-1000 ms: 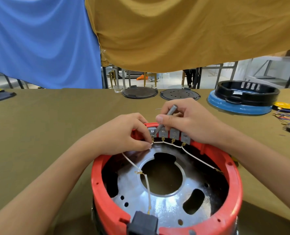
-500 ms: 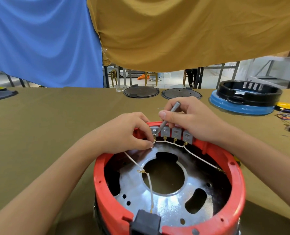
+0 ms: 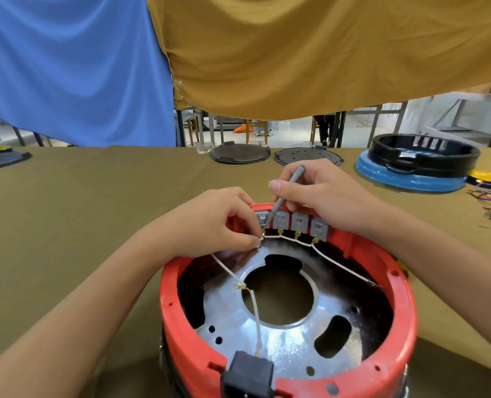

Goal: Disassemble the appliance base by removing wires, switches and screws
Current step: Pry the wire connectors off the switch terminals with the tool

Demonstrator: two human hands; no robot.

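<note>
Head view showed the red appliance base [image 3: 405, 326] on the olive surface [image 3: 80, 225]; left hand [image 3: 210, 225] pinched the white wire [image 3: 290, 239] at the switches [image 3: 299, 222], right hand [image 3: 319, 193] gripped a grey tool [image 3: 284, 196].

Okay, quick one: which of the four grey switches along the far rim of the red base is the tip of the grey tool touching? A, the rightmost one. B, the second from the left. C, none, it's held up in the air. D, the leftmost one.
D: the grey tool in the right hand slants down to the leftmost switch, beside the left hand pinching the white wire.
</note>
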